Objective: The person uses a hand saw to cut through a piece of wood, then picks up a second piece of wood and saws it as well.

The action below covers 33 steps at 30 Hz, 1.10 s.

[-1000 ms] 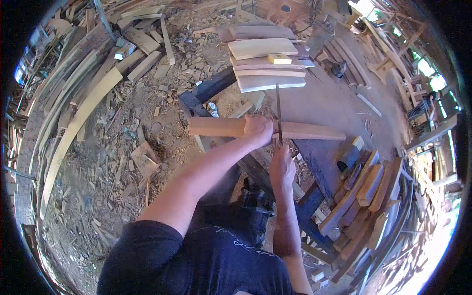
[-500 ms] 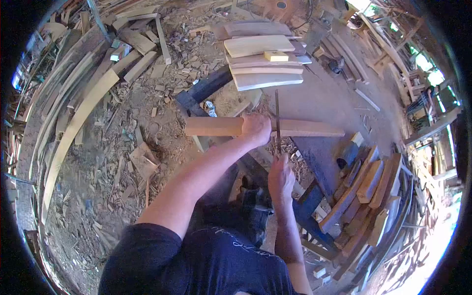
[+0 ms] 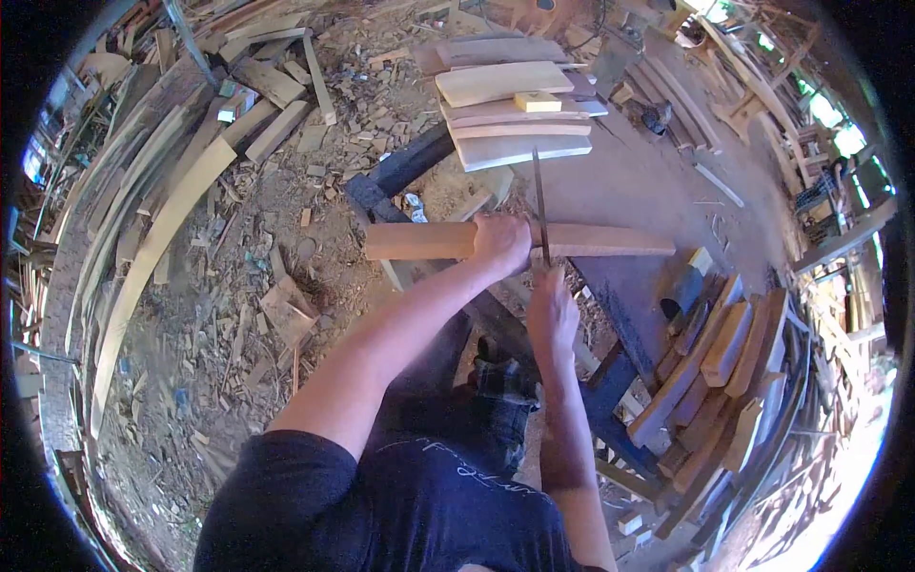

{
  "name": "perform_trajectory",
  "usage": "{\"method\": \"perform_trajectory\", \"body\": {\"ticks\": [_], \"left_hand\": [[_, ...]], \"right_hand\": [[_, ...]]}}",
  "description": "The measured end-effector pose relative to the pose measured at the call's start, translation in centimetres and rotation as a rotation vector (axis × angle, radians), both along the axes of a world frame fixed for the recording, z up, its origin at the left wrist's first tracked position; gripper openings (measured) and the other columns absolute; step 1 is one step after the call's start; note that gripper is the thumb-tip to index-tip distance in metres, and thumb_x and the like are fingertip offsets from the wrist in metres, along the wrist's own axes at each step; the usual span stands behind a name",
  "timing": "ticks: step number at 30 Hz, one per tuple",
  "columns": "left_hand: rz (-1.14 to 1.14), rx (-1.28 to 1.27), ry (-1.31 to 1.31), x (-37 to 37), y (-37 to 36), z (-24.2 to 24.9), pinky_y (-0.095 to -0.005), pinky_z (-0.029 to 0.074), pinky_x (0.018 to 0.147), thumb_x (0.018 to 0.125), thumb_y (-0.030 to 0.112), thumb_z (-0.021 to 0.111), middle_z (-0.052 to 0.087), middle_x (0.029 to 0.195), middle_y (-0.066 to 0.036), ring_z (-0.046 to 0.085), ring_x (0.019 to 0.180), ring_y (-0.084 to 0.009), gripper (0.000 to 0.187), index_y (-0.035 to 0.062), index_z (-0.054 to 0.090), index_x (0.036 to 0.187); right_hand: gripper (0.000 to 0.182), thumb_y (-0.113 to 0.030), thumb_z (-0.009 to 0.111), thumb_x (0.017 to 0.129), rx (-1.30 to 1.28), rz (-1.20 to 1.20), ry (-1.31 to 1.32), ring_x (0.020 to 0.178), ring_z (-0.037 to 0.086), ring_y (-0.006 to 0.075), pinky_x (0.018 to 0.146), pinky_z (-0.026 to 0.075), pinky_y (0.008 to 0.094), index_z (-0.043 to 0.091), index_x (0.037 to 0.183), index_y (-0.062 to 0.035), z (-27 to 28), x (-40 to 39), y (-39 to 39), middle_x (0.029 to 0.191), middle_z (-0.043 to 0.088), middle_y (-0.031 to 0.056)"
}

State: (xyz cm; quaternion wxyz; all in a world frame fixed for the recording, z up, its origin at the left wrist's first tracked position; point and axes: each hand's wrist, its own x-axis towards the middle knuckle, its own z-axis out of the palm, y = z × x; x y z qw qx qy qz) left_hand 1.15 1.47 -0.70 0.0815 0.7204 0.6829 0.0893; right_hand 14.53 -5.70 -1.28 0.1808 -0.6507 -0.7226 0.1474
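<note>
A long wooden beam lies crosswise in front of me, over a dark frame. My left hand is wrapped over it near its middle and presses it from above. Just right of that hand, a handsaw, seen edge-on as a thin dark strip, crosses the beam. My right hand is closed round the near end of the saw, close to the beam's near side. The saw's handle is hidden in the fist, and its far tip overlaps the pale boards in this view.
Several cut boards lie ahead, with a small yellow block on top. Dark timbers support the work. Stacked wood pieces stand at the right. Scraps and chips cover the ground at left, beside a long curved plank.
My right hand has pushed forward, nearer the beam, and the saw has slid away from me with it. My left hand keeps its hold on the beam. The whole view has shifted slightly.
</note>
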Motion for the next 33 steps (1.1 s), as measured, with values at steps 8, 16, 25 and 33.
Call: {"method": "perform_trajectory", "body": {"ticks": [8, 16, 25, 33], "left_hand": [[0.036, 0.048, 0.068, 0.2, -0.4, 1.1, -0.0514, 0.046, 0.082, 0.080, 0.013, 0.054, 0.068, 0.086, -0.018, 0.066, 0.085, -0.0320, 0.019, 0.0036, 0.068, 0.088], [0.014, -0.007, -0.023, -0.1, -0.2, 1.1, -0.0588, 0.042, 0.085, 0.079, 0.016, 0.057, 0.067, 0.089, -0.020, 0.065, 0.090, -0.0339, 0.020, 0.0004, 0.067, 0.086], [0.020, -0.007, -0.090, -0.2, -0.3, 1.2, -0.0586, 0.041, 0.087, 0.080, 0.011, 0.052, 0.067, 0.084, -0.019, 0.065, 0.090, -0.0321, 0.020, 0.0018, 0.067, 0.089], [0.037, -0.075, -0.001, 0.0, 0.1, 0.8, -0.0586, 0.041, 0.090, 0.072, 0.015, 0.062, 0.068, 0.087, -0.017, 0.065, 0.091, -0.0329, 0.024, 0.0018, 0.067, 0.091]], "right_hand": [[0.016, -0.019, 0.046, 0.094, 0.066, -0.006, -0.079, 0.068, 0.064, 0.0416, 0.058, 0.051, 0.0516, 0.042, 0.097, -0.0040, 1.4, 0.5, -3.0, 0.072, 0.063, 0.0248], [0.018, -0.021, 0.045, 0.094, 0.073, 0.042, -0.067, 0.067, 0.064, 0.0404, 0.056, 0.051, 0.0501, 0.043, 0.098, -0.0034, 0.7, -0.2, 0.2, 0.072, 0.063, 0.0248], [0.020, -0.023, 0.044, 0.094, 0.109, 0.030, -0.034, 0.066, 0.065, 0.0389, 0.055, 0.052, 0.0492, 0.043, 0.099, -0.0035, 1.1, -0.9, 1.7, 0.068, 0.062, 0.0237], [0.016, -0.021, 0.044, 0.094, 0.092, 0.023, -0.034, 0.066, 0.064, 0.0400, 0.056, 0.052, 0.0509, 0.042, 0.093, -0.0047, 0.4, 0.6, -1.4, 0.068, 0.062, 0.0239]]}}
